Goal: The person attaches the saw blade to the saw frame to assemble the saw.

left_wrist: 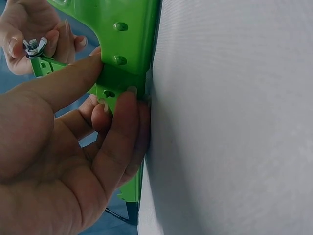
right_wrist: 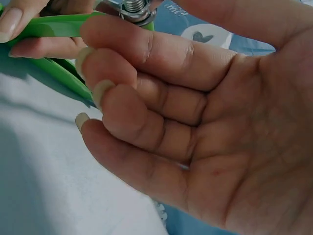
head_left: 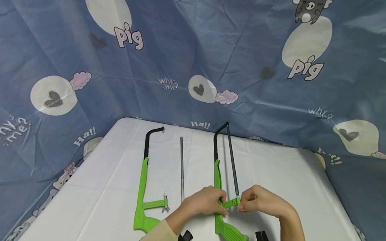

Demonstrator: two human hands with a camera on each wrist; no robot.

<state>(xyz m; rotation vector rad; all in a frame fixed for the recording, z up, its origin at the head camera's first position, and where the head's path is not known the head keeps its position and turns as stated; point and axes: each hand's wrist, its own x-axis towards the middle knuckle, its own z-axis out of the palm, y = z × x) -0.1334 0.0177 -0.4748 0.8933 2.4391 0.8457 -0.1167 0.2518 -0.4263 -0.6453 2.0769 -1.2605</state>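
Observation:
Two green hacksaws lie on a white table (head_left: 99, 187). The right hacksaw (head_left: 216, 174) carries a dark blade (head_left: 232, 160). My left hand (head_left: 224, 205) grips its green crossbar near the handle, thumb on top and fingers curled under the frame (left_wrist: 129, 29). At the crossbar's end my right hand (head_left: 241, 205) pinches a metal wing nut (left_wrist: 35, 47). That wing nut (right_wrist: 134, 9) shows at the top of the right wrist view, between thumb and index, while the other fingers (right_wrist: 112, 93) of my right hand (right_wrist: 122, 24) curl loosely below it.
The left hacksaw (head_left: 144, 187) has no blade, and a wing nut (head_left: 165, 200) sits on its crossbar. A loose blade (head_left: 182, 167) lies between the two saws. A blue printed cloth (head_left: 193, 60) hangs behind and around the table.

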